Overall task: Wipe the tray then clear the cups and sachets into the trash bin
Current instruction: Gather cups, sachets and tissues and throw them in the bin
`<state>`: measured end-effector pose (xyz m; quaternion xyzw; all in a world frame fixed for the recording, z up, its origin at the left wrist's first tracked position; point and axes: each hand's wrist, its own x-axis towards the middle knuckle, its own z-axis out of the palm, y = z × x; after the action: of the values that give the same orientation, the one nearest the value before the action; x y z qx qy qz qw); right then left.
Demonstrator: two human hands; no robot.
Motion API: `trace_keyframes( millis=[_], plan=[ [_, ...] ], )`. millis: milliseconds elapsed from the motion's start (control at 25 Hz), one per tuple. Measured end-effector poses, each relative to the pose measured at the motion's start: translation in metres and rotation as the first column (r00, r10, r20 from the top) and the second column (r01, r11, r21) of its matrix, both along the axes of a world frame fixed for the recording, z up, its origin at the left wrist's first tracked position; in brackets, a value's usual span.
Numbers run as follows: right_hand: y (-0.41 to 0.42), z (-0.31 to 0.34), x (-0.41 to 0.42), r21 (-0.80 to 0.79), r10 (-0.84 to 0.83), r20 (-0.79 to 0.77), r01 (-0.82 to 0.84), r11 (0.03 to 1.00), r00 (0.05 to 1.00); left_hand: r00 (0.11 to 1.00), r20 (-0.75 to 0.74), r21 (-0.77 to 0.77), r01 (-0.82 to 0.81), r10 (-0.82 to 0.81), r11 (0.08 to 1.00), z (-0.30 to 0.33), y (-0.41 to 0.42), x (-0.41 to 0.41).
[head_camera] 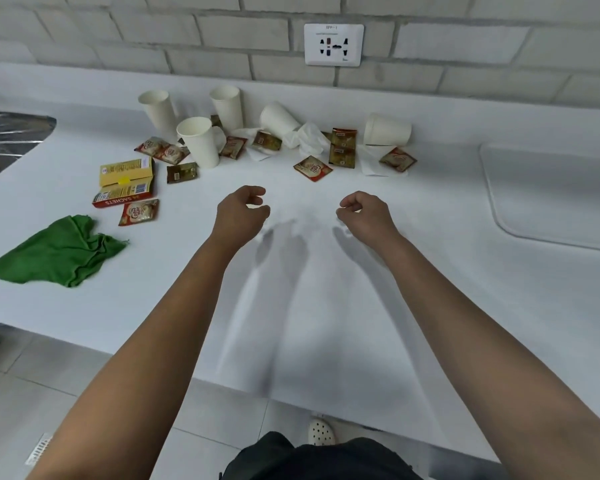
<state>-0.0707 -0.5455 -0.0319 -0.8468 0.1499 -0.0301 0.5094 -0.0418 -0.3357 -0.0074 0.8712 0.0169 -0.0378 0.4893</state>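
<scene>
I am holding my left hand (241,211) and right hand (364,211) mid-frame over the tabletop (326,289), each grip loosely curled, holding nothing. Paper cups (200,142) and sachets (312,168) are lying above them; a green cloth (59,252) is lying at left.

5 white paper cups sit at the back of the white surface (326,271): 3 upright cups (199,142) at left, a tipped cup (278,120) in the middle, another on its side (387,129) at right. Red and brown sachets (313,168) lie scattered among them. A crumpled green cloth (59,252) lies at the left edge.
</scene>
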Motion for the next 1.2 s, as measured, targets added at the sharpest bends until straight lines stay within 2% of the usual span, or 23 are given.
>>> trace_keyframes(
  millis=[160,320,520,680,800,880,1040,1200],
  plan=[
    [0.008,-0.002,0.029,-0.007,-0.014,-0.002,0.014,1.0,1.0,0.991,0.005,0.061,-0.132,0.132,0.989,-0.013,0.021,0.037],
    [0.018,-0.005,0.063,-0.078,-0.067,-0.025,0.065,0.995,0.997,0.974,-0.024,0.0,-0.226,0.226,0.974,-0.023,0.048,0.082],
    [0.033,-0.014,0.113,-0.174,-0.179,-0.014,0.174,0.969,0.984,0.961,0.078,-0.074,-0.26,0.266,0.963,-0.029,0.076,0.142],
    [0.049,-0.028,0.147,-0.363,-0.249,-0.071,0.207,0.909,0.966,0.958,0.077,-0.11,-0.268,0.277,0.957,-0.037,0.09,0.183],
    [0.061,-0.034,0.162,-0.554,-0.338,-0.153,0.202,0.808,0.929,0.953,0.088,-0.122,-0.279,0.29,0.953,-0.042,0.093,0.2],
    [0.066,-0.037,0.168,-0.62,-0.398,-0.17,0.216,0.754,0.902,0.955,0.097,-0.126,-0.266,0.279,0.956,-0.045,0.094,0.208],
    [0.068,-0.04,0.176,-0.633,-0.46,-0.227,0.229,0.74,0.858,0.957,0.134,-0.194,-0.228,0.256,0.954,-0.053,0.096,0.22],
    [0.069,-0.038,0.173,-0.609,-0.436,-0.249,0.21,0.765,0.865,0.949,0.191,-0.236,-0.203,0.25,0.95,-0.055,0.096,0.224]
  ],
)
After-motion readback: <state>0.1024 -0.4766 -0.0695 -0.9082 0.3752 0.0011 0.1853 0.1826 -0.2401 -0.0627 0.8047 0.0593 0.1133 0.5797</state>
